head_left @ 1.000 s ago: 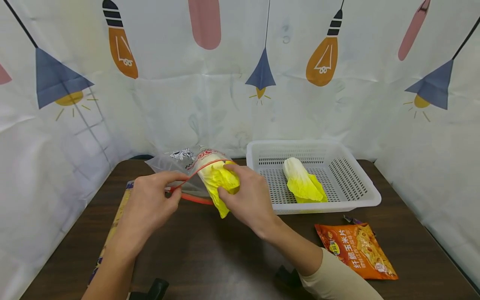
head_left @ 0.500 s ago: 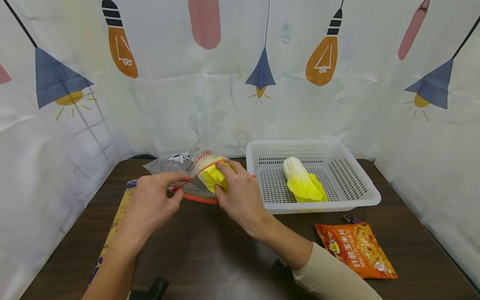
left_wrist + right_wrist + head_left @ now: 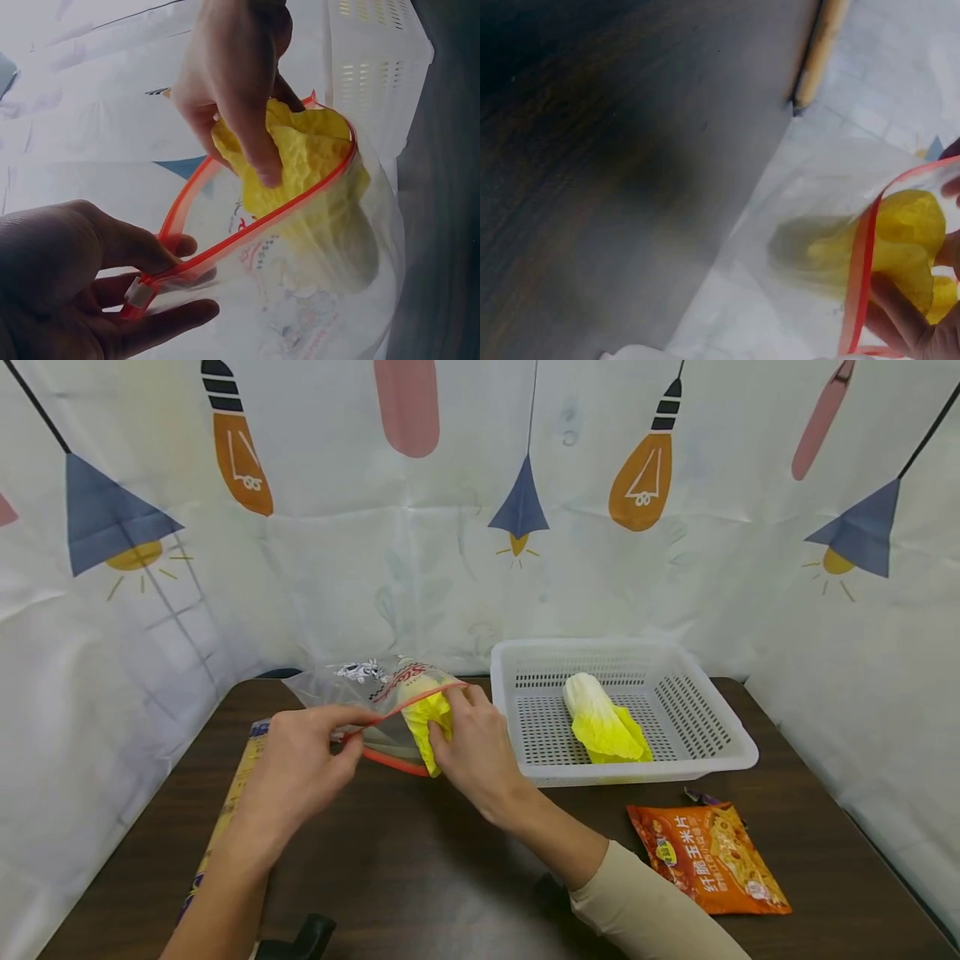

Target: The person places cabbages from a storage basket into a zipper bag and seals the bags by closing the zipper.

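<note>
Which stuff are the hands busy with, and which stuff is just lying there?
In use:
left hand, pinching the bag's red rim
right hand, pushing the cabbage in
clear zip bag
yellow cabbage, partly in the bag

Lying about:
white basket
second cabbage in the basket
orange snack packet
brown table

A white plastic basket (image 3: 705, 727) sits on the dark wooden table (image 3: 420, 860), with 1 yellow cabbage (image 3: 602, 720) lying inside it. Just in front of the basket lies an orange snack packet (image 3: 708, 858). Behind the basket hangs a lamp-patterned curtain (image 3: 450, 527).
</note>
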`<state>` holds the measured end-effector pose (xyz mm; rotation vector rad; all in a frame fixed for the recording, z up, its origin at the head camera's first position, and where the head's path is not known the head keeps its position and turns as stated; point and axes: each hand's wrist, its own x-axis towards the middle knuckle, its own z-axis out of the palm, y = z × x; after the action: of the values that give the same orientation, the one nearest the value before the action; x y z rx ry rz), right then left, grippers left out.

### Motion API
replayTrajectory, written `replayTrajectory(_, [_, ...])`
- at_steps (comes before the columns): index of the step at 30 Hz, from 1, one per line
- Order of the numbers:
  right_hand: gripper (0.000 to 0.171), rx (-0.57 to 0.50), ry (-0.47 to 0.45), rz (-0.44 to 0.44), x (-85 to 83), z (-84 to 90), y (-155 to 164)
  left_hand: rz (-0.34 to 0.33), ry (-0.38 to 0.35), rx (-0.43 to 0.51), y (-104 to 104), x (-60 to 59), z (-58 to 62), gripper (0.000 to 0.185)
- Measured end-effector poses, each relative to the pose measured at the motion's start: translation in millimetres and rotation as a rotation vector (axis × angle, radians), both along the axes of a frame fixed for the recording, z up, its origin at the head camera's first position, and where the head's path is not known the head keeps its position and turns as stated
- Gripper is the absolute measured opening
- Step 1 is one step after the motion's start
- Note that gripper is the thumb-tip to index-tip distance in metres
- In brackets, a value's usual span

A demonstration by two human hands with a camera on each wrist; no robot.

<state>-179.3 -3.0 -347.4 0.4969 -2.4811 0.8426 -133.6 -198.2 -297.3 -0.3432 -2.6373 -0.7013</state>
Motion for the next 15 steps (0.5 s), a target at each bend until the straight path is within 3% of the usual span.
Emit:
replayTrajectory(8, [0.044, 0.078, -0.056, -0.047, -2.6, -7.3, -6.2, 0.094, 0.068, 0.064, 2.1, 3.0, 1.3, 0.022])
replayTrajectory(15, [0.045, 0.215, 0.035, -0.118, -0.6, -10.7, -7.5, 0.18, 0.094, 0.116, 4.4, 4.8, 0.5, 0.022])
